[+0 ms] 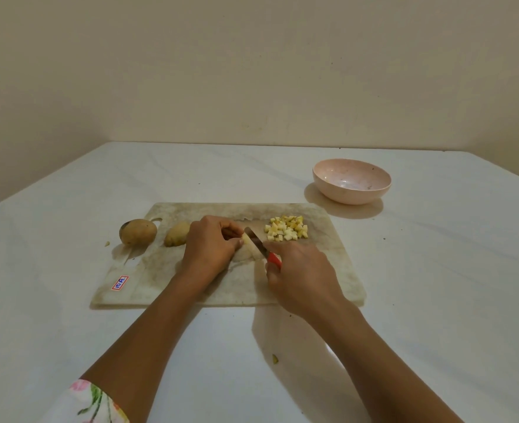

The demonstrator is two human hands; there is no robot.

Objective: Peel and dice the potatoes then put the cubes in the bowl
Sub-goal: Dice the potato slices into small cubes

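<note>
Floral sleeve (84, 401) lowest; over the cutting board (160, 285), left hand (209, 245) pinches a potato piece (249, 249), right hand (301, 279) grips the knife (274, 259).

Legend, as I read it from my remote station: a table (435, 270) covered in white cloth fills the lower half of my view and meets a plain beige wall (252, 71) at its far edge. A pale, heavily stained cutting board (160, 279) lies flat near the middle, long side toward me. A red-and-blue sticker (120, 282) marked "10 A" sits at its near left corner. One yellowish scrap (275, 358) lies on the cloth nearer me; a second scrap (107, 244) lies off the board's left edge.
</note>
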